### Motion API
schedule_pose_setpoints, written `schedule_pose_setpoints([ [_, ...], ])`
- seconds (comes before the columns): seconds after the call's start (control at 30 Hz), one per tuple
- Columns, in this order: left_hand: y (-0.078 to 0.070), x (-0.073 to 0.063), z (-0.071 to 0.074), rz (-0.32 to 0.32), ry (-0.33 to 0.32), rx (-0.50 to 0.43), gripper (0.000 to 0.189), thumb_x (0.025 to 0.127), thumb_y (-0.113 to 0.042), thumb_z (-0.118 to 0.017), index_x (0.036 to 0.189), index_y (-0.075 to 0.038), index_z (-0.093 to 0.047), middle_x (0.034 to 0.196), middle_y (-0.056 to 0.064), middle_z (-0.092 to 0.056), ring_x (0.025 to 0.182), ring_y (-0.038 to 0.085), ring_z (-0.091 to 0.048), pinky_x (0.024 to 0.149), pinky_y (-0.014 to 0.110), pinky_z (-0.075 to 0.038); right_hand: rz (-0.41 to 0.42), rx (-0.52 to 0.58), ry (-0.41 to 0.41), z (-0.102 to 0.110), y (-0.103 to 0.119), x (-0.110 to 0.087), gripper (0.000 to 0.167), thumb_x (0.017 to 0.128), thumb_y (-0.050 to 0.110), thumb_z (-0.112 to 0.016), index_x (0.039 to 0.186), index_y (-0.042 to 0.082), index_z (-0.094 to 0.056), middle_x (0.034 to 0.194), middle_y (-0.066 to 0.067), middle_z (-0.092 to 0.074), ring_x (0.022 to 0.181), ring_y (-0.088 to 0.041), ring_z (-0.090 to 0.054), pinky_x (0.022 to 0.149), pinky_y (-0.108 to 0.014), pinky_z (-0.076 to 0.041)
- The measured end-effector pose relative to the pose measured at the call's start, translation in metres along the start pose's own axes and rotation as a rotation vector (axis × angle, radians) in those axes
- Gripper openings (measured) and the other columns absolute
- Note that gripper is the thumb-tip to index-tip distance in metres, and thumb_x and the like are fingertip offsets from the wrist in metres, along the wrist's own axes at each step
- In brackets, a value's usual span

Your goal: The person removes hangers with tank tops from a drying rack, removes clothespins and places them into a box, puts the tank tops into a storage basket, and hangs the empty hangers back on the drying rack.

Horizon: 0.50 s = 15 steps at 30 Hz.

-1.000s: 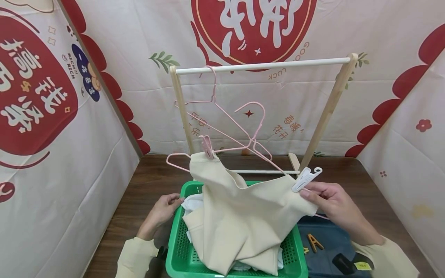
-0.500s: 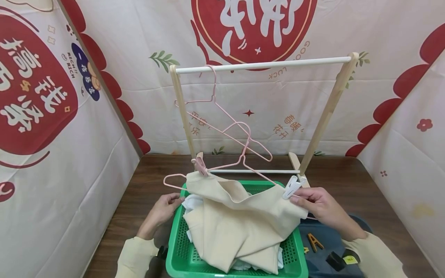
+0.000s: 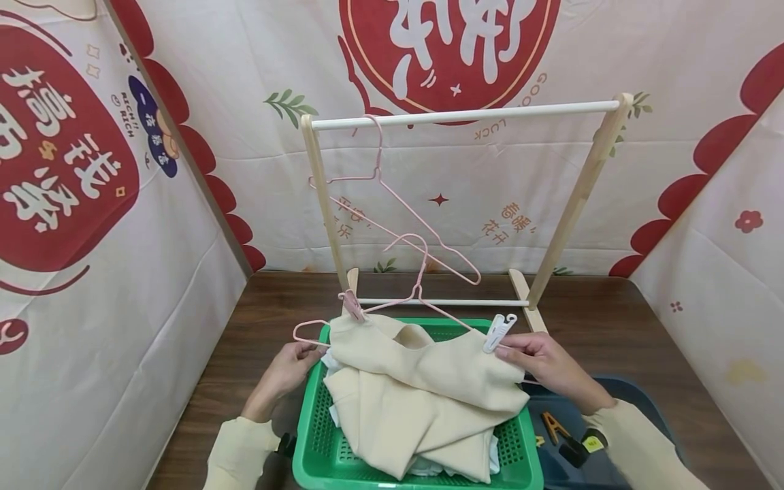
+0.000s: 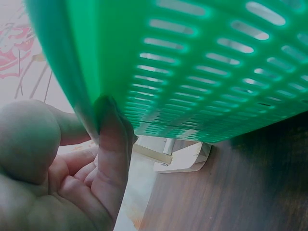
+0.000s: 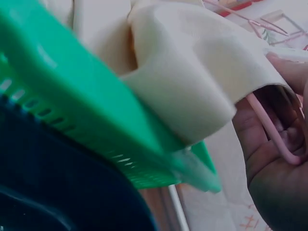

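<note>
A cream garment (image 3: 422,367) hangs on a pink hanger (image 3: 420,272) over the green basket (image 3: 531,442), its lower part lying on the clothes inside. A pink clothespin (image 3: 352,305) clips its left shoulder and a white clothespin (image 3: 499,332) its right. My right hand (image 3: 548,364) holds the hanger's right end by the white clothespin; in the right wrist view the pink hanger end (image 5: 269,125) runs out of the sleeve opening into the palm. My left hand (image 3: 288,374) pinches the basket's left rim, thumb (image 4: 113,154) against the outer wall.
A wooden rack (image 3: 465,116) stands behind, with another pink hanger (image 3: 378,153) on its white bar. At the right sits a dark blue tray (image 3: 637,395) holding an orange clothespin (image 3: 554,427). Printed cloth walls enclose the brown table (image 3: 612,320).
My right hand has lowered the hanger and garment toward the basket and shifted them left. The hanger's hook has come down and left too. My left hand stays at the rim.
</note>
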<state>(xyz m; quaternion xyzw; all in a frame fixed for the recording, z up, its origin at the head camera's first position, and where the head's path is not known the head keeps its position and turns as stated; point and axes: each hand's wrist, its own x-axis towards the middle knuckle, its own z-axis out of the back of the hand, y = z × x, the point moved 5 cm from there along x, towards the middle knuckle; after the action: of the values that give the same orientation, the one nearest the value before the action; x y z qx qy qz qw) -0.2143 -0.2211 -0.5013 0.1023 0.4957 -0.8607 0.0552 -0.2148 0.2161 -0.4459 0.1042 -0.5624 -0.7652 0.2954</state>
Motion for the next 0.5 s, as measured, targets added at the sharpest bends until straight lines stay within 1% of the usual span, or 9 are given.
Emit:
schedule_pose_setpoints([
  [0.17,0.001,0.001,0.000,0.001,-0.002,-0.013,0.030,0.100,-0.023,-0.058,0.120,-0.003,-0.067,0.085,0.004,-0.068,0.070,0.015,-0.062,0.063,0.032,-0.052,-0.020,0.040,0.007,0.000,-0.014,0.002,0.025,0.102,0.001,-0.050,0.118,-0.008,-0.066,0.093,0.002,-0.072,0.077,-0.005,-0.066,0.060,-0.032,-0.057],
  [0.37,0.001,0.001,-0.002,-0.013,-0.001,-0.009,0.027,0.101,-0.023,-0.058,0.114,-0.002,-0.068,0.077,0.004,-0.066,0.064,0.015,-0.061,0.061,0.036,-0.054,0.030,0.108,0.062,-0.003,-0.025,0.005,0.026,0.102,-0.003,-0.046,0.118,-0.009,-0.065,0.095,0.002,-0.071,0.078,-0.004,-0.065,0.061,-0.031,-0.057],
  [0.5,0.001,0.000,-0.001,-0.017,0.010,-0.011,0.028,0.101,-0.026,-0.057,0.115,-0.004,-0.067,0.077,0.004,-0.065,0.064,0.016,-0.061,0.062,0.037,-0.055,0.041,0.121,0.072,-0.004,-0.029,0.005,0.027,0.102,-0.003,-0.045,0.120,-0.008,-0.065,0.097,0.000,-0.071,0.079,-0.004,-0.065,0.062,-0.031,-0.057],
])
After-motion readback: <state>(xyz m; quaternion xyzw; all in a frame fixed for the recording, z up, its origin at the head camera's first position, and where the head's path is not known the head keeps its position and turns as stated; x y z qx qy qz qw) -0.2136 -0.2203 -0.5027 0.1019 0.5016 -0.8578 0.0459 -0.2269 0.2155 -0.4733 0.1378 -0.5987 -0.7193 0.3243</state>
